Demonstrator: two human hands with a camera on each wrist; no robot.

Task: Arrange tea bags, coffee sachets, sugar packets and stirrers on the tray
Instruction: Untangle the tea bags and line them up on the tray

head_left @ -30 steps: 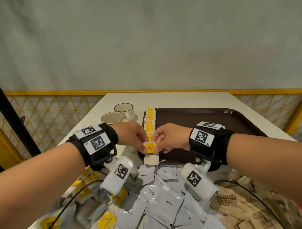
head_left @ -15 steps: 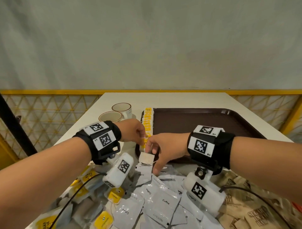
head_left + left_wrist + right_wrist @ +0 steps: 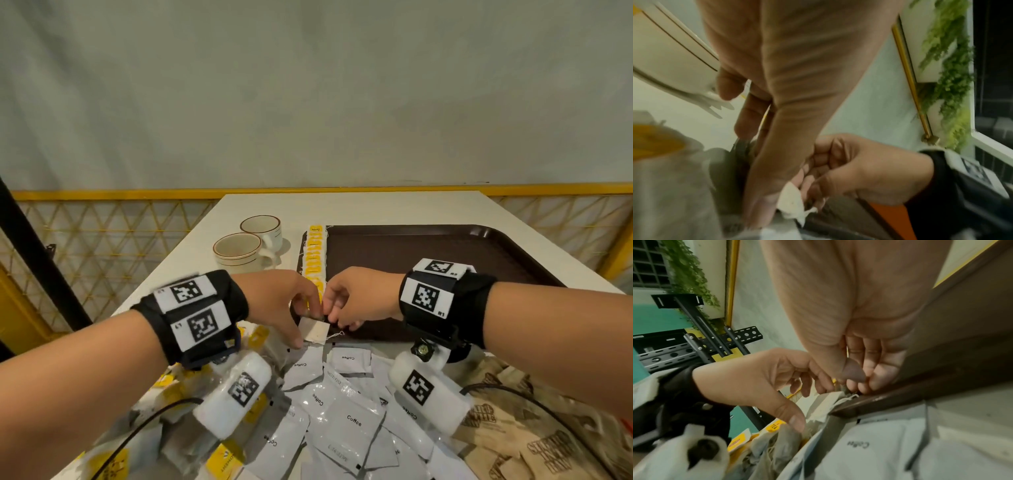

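Note:
A white tea bag (image 3: pixel 317 330) lies tilted over the near-left corner of the brown tray (image 3: pixel 445 236). My left hand (image 3: pixel 308 318) pinches it from the left, thumb on its lower edge (image 3: pixel 797 423). My right hand (image 3: pixel 334 315) pinches its top end by the string at the tray rim (image 3: pixel 856 382). A row of tea bags with yellow tags (image 3: pixel 315 253) runs along the tray's left edge, just beyond my fingers. The held tea bag (image 3: pixel 791 203) shows between both hands in the left wrist view; its tag is hidden.
Two cream cups (image 3: pixel 246 250) stand left of the tray. A heap of grey coffee sachets (image 3: pixel 349 421) lies in front of it. Brown sugar packets (image 3: pixel 531 445) lie at the near right, loose tea bags (image 3: pixel 226 455) at the near left. A yellow railing (image 3: pixel 102 195) borders the table.
Both hands have come down and slightly forward with the tea bag, from above the sachets to the tray's near-left corner. Its yellow tag, seen earlier, is now covered by my fingers.

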